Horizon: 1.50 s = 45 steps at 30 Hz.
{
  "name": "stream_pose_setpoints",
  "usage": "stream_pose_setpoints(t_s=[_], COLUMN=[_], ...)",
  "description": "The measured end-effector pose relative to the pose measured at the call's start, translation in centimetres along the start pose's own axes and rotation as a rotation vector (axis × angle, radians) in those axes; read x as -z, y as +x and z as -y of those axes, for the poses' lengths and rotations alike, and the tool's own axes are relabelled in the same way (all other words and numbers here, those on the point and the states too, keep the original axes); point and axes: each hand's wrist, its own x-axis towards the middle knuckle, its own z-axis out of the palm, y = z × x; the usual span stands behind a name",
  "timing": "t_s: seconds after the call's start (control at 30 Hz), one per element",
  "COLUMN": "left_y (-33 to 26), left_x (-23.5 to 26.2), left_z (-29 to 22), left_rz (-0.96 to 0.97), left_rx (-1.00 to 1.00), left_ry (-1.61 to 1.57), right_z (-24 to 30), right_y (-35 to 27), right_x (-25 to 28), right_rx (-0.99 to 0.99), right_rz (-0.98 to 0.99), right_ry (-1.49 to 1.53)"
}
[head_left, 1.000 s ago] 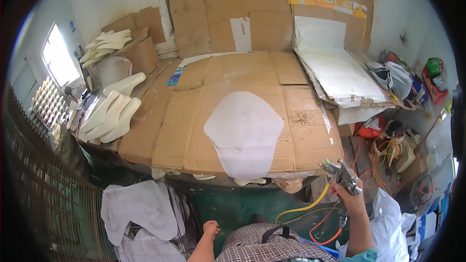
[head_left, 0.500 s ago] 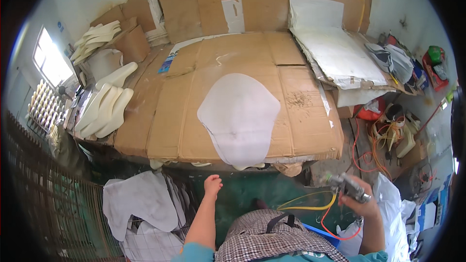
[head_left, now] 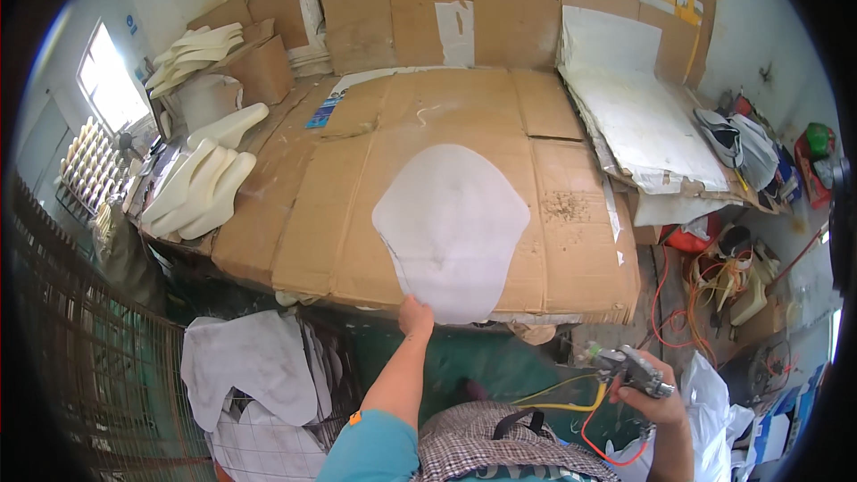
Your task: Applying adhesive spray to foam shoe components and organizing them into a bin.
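Note:
A pale, rounded shaped sheet [head_left: 453, 223] lies flat on the cardboard-covered table [head_left: 308, 245], its narrow end at the near edge. My left hand [head_left: 416, 316] is closed at the lower left border of this sheet, fingers pinching the edge; the fingertips are partly hidden. Off the table at the right, my right hand [head_left: 656, 393] grips a metal spray gun [head_left: 632, 369], its nozzle pointing left. A yellow hose [head_left: 571, 406] and an orange-red hose [head_left: 607, 457] hang below the gun.
Similar pale sheets [head_left: 250, 366] fill a wire rack at lower left. Cream foam-like pieces [head_left: 201, 183] are stacked on the table's left. White sheets [head_left: 638, 116] cover a platform at back right. Plastic bags [head_left: 710, 411] and loose hoses [head_left: 683, 317] lie at right.
My left hand has reached forward from in front of the table and taken hold of the sheet's near edge. My right hand still holds the spray gun, slightly lower. The view has shifted slightly.

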Motion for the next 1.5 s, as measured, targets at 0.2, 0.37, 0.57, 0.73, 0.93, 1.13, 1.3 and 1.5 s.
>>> stream_pose_setpoints(t_s=[0.2, 0.37, 0.57, 0.73, 0.93, 1.13, 1.3, 1.5], left_y=[1.5, 1.8, 2.7, -0.7, -2.0, -1.0, -0.4, -3.1], left_x=[-0.6, -0.3, -3.7, -3.5, -3.6, -2.4, 10.3, 27.3], left_z=[-0.1, -1.0, 2.2, -0.3, 0.1, -0.4, -5.8, -0.7], left_rz=[-0.038, -0.024, 0.006, 0.282, 0.283, 0.385, 0.380, 0.285], left_rx=[0.061, 0.106, 0.346, 0.571, 0.537, 0.346, 0.024, -0.392], left_ry=[0.056, -0.049, -1.024, -1.323, -1.367, -1.405, -1.785, -2.062], right_z=[0.3, -0.1, 0.0, 0.1, 0.9, 0.3, -1.2, -0.4], right_y=[3.9, 3.4, 5.2, 4.9, 3.4, 2.7, 2.5, 1.3], right_x=[-0.6, 2.4, 0.8, 1.4, 1.6, 0.0, 0.5, -1.9], right_rx=[0.120, 0.087, 0.130, 0.144, 0.081, 0.042, 0.094, 0.072], right_rz=[-0.145, -0.151, -0.228, -0.163, -0.279, -0.128, -0.233, -0.100], right_ry=[-0.008, -0.050, -0.003, -0.010, -0.097, -0.051, 0.113, 0.026])
